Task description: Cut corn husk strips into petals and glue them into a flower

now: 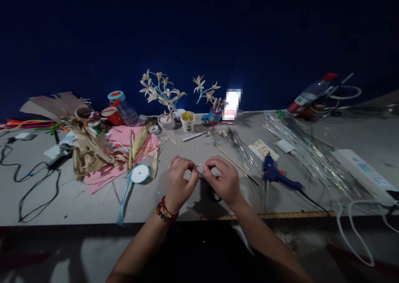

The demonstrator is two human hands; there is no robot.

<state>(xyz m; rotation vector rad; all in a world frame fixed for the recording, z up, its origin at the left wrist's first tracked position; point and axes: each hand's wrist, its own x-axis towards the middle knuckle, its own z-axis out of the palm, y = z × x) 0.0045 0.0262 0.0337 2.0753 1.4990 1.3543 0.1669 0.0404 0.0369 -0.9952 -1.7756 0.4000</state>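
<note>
My left hand (182, 177), with beaded bracelets at the wrist, and my right hand (222, 177) face each other above the table's near middle. Both are closed in a pinch, thumb against forefinger. Between the fingertips shows a small pale piece (200, 166), too small to name surely. Black scissor-like handles (215, 195) lie partly hidden beneath my right hand. Left of my left hand is a roll of light blue ribbon (140, 174) with its tail hanging over the table edge. A thin wooden stick (235, 162) lies just beyond my right hand.
Dried corn husks (93, 150) lie on pink paper (102, 179) at left. Pale husk flowers (158, 89) stand behind a white cup (188, 121). At right are a blue glue gun (277, 175), wires (243, 146), clear-wrapped strands (311, 154), a power strip (363, 175) and a tilted bottle (311, 94).
</note>
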